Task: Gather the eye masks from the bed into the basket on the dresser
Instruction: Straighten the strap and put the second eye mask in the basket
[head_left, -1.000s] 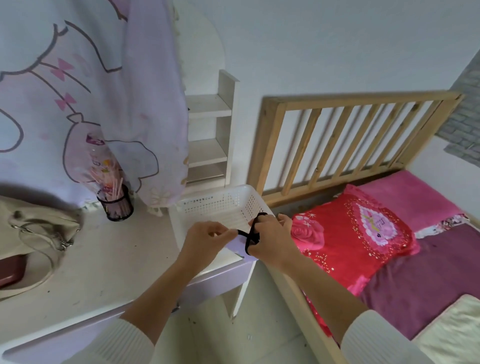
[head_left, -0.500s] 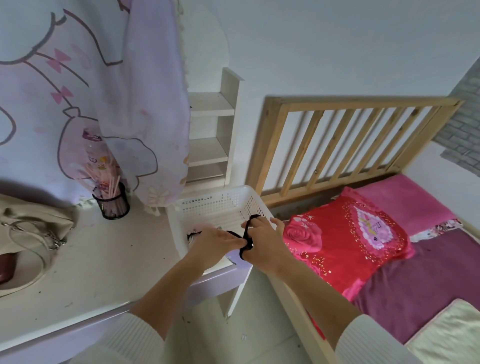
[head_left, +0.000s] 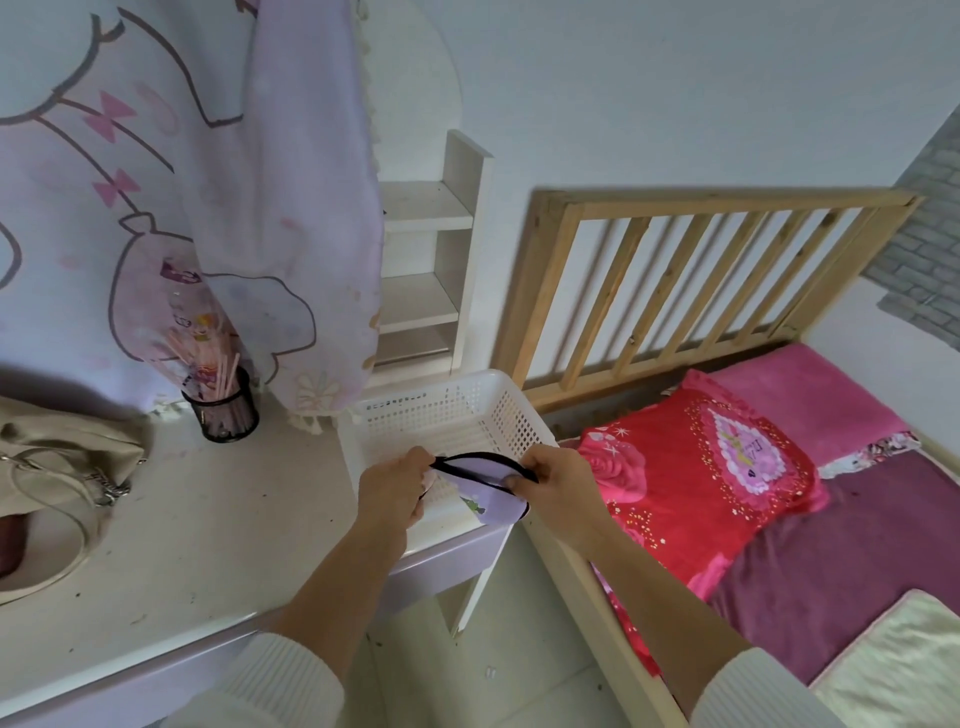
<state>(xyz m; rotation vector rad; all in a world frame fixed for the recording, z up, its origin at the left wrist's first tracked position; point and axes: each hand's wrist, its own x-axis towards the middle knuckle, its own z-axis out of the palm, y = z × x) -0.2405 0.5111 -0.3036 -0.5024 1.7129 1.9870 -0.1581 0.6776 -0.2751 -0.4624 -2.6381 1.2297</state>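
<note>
Both hands (head_left: 397, 491) (head_left: 558, 486) pinching eye mask (head_left: 485, 491), over basket (head_left: 457, 410)

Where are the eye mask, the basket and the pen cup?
eye mask (head_left: 491, 496): head view, on its lilac fabric face.
basket (head_left: 511, 413): head view, on its perforated right wall.
pen cup (head_left: 228, 413): head view, on its black mesh side.

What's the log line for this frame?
phase: placing | left hand: gripping strap end | right hand: gripping other end | eye mask: lilac, held over basket front rim | basket: on dresser
</note>
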